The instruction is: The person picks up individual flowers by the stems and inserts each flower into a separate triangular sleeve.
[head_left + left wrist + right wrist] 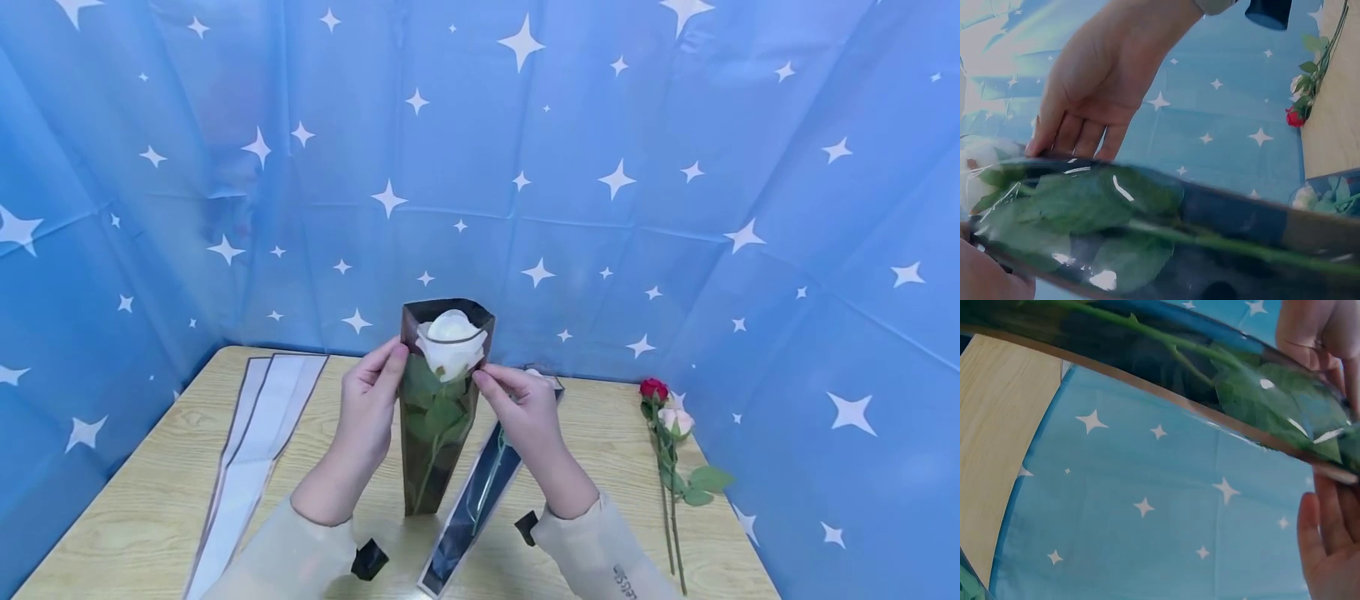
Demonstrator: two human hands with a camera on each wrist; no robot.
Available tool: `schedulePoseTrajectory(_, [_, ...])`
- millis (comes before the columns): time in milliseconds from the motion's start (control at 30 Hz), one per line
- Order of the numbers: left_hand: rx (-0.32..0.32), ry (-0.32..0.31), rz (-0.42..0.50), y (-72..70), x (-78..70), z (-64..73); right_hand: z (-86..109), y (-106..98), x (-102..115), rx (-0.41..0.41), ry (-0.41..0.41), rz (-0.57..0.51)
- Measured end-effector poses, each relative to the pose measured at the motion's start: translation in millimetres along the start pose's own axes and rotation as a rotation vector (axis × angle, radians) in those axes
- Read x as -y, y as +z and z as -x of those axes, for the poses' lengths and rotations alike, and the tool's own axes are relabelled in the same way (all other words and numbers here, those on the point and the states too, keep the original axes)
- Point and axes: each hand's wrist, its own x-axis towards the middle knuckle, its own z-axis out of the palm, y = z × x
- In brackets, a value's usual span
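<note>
A white rose [452, 348] stands upright in a tapered flower sleeve [420, 487] with a clear front and a dark back. My left hand [367, 404] pinches the sleeve's left edge near the top. At the opposite edge, slightly lower, my right hand [528, 412] pinches it between thumb and fingers. The bloom sits just below the sleeve's opening. Green leaves [1066, 206] and the stem [1254, 253] show through the clear film in the left wrist view. Behind the right hand, a second dark sleeve [450, 546] with a flower inside lies slanted on the table.
Several flat, pale sleeves [258, 442] with dark borders lie overlapping at the table's left. A red rose [654, 389] and a pale pink rose [677, 421] lie on the right side. A blue curtain with white stars [480, 208] surrounds the wooden table [600, 483].
</note>
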Motion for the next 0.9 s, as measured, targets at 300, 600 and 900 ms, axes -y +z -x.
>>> schedulePoseTrajectory(300, [0.115, -0.008, -0.03, -8.4, 3.4, -2.7, -8.4, -7.0, 2.4, -0.15, 0.22, -0.23])
schedulePoseTrajectory(600, [0.334, -0.244, -0.372, -22.5, 32.2, 5.3, -17.9, -9.0, -1.6, -0.207, 0.334, -0.307])
schedulePoseTrajectory(900, [0.314, -0.249, -0.398, -25.1, 37.8, 6.0, -29.1, -12.6, -19.0, -0.241, 0.499, -0.395])
